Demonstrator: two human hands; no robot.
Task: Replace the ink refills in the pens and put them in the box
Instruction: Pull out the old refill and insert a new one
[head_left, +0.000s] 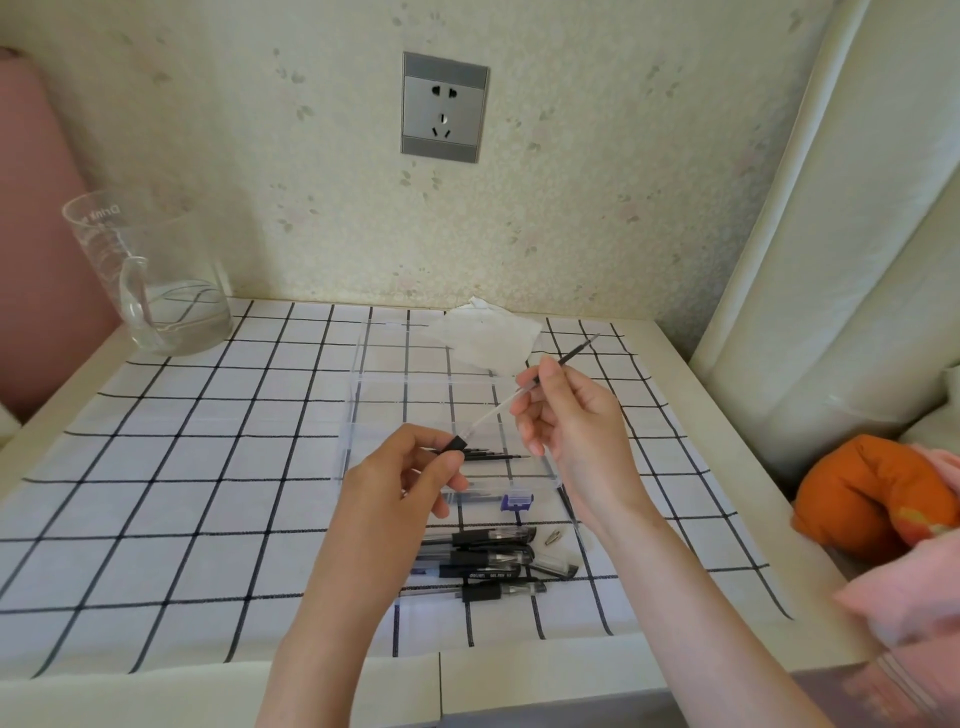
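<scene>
The right hand (566, 421) is raised, its thumb and fingertips pinching a thin ink refill with a clear tube and a black upper part (524, 387), which slants from above the right hand down towards the left hand (400, 478). The left hand's thumb and forefinger pinch a small black piece (456, 445) at the refill's lower end; whether the two are joined I cannot tell.

Under and beyond both hands lies a clear rectangular plastic box with a purple latch (353, 415), open, with a few thin black refills (498, 457) inside, just right of the left fingertips. Nearer the person, between the two forearms, is a pile of clear-barrelled pens with black caps (493, 561), and beside it, below the right wrist, a small metal tip (553, 538).

Beyond the right hand lies a crumpled white tissue (488, 338). Far to the left of the left hand stands a clear glass jug (156, 291) on the white cloth with black grid lines (208, 493).
</scene>
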